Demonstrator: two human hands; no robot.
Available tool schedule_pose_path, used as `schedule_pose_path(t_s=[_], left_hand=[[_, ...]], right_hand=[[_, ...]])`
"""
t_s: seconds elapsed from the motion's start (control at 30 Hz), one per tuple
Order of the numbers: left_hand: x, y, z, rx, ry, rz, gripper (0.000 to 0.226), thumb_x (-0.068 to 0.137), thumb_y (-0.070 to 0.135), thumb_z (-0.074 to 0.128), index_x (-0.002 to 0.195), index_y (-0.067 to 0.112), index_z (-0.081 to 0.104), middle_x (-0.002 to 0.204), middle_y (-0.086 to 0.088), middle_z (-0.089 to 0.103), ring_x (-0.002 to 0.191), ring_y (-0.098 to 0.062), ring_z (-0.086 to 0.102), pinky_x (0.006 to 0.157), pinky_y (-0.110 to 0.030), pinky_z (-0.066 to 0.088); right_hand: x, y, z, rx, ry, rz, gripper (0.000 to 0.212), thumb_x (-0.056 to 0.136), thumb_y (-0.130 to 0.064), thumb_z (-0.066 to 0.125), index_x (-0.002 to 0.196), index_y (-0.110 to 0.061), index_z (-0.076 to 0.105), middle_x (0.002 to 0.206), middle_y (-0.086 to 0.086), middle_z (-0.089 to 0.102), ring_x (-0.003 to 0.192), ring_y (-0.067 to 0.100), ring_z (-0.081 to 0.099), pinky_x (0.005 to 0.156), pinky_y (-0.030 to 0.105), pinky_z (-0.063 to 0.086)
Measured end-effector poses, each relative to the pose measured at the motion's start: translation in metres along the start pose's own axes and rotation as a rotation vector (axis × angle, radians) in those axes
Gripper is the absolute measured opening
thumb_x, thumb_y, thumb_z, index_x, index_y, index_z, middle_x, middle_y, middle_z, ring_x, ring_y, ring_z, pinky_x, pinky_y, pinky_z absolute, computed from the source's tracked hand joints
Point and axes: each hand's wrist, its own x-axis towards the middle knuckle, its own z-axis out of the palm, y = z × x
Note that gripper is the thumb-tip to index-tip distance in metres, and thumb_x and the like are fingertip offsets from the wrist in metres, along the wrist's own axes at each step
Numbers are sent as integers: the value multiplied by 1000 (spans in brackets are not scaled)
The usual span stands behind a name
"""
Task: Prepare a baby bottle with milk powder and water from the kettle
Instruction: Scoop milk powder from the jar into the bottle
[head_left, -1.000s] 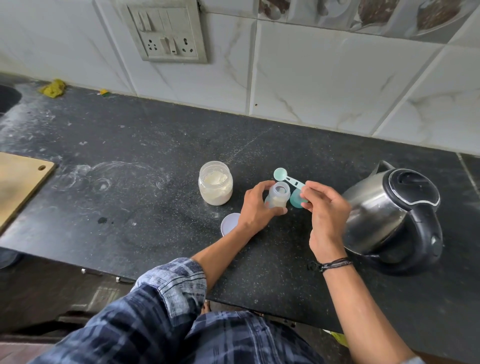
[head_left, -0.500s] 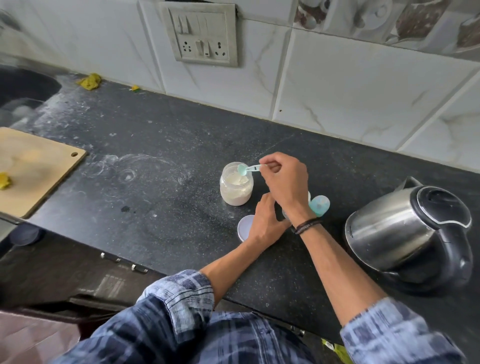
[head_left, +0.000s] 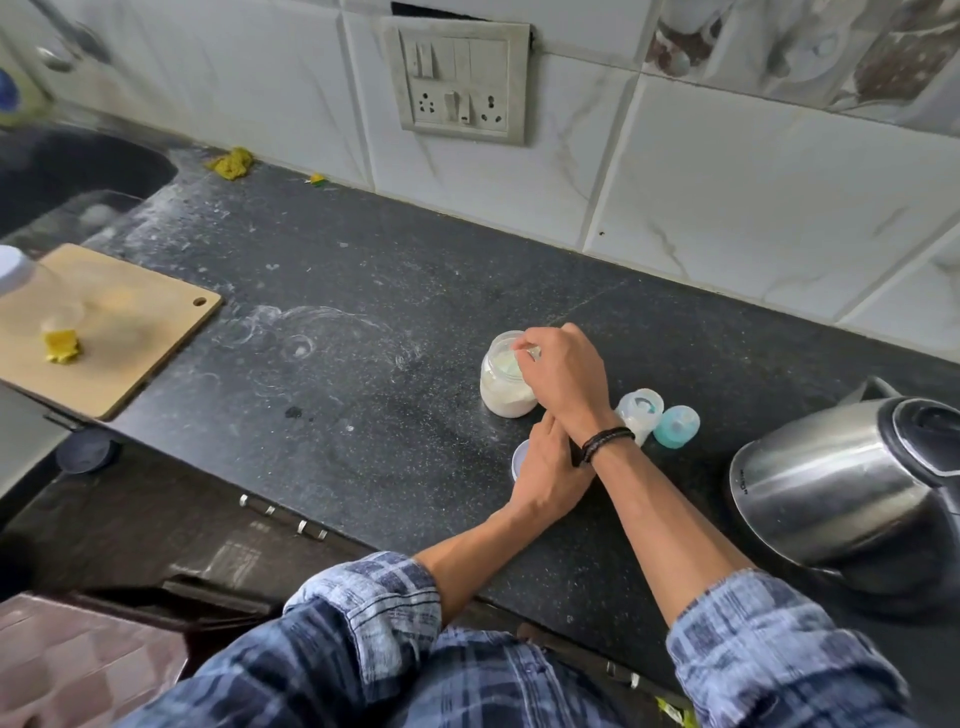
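Apparently right hand (head_left: 563, 379) pinches half-hidden scoop (head_left: 531, 354) in jar (head_left: 501, 395); left hand (head_left: 545, 478): fingers hidden, grip unclear.

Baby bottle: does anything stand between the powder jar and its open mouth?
Nothing visible stands between powder jar and the uncapped baby bottle. Only the wrist of the right hand, pinching the scoop at the jar mouth, crosses that gap; the teal cap sits beyond the bottle.
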Motion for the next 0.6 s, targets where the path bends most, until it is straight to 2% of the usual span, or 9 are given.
schedule_pose_path(t_s=[0.13, 0.27, 0.43, 0.53, 0.6], left_hand=[[-1, -6, -3, 17, -39, -18, 52, 90, 17, 70, 138, 11, 51, 139, -6, 52, 129, -22, 45, 107, -33, 38], [-4, -9, -8, 21, -76, -20, 65, 88, 14, 71, 147, 15, 46, 150, -2, 46, 139, -19, 39, 117, -34, 33], [-6, -10, -13, -4, -97, -19, 69, 89, 12, 72, 152, 16, 43, 153, -1, 43, 140, -19, 40, 119, -33, 31], [-7, -8, -13, -15, -102, -17, 70, 89, 11, 72, 152, 16, 43, 153, -1, 43, 139, -18, 42, 118, -33, 32], [-9, -5, -11, -12, -105, -4, 70, 88, 10, 73, 151, 15, 44, 152, -2, 44, 138, -18, 43, 118, -35, 33]], right_hand=[[-9, 8, -12, 50, 94, -9, 15, 97, -15, 67, 105, -17, 80, 103, -2, 75, 96, 19, 60, 74, 38, 53], [-23, 25, -29, 76, 213, 52, 13, 97, -15, 69, 106, -16, 79, 102, -1, 74, 91, 18, 63, 76, 30, 50], [-47, 48, -50, 108, 297, 197, 12, 97, -16, 70, 103, -17, 80, 100, -4, 74, 87, 17, 66, 81, 35, 56], [-61, 57, -60, 119, 342, 263, 11, 96, -16, 70, 100, -17, 80, 99, -5, 75, 84, 14, 68, 78, 31, 57], [-70, 62, -66, 125, 364, 289, 10, 95, -15, 71, 98, -17, 80, 95, -9, 73, 79, 7, 66, 75, 23, 55]])
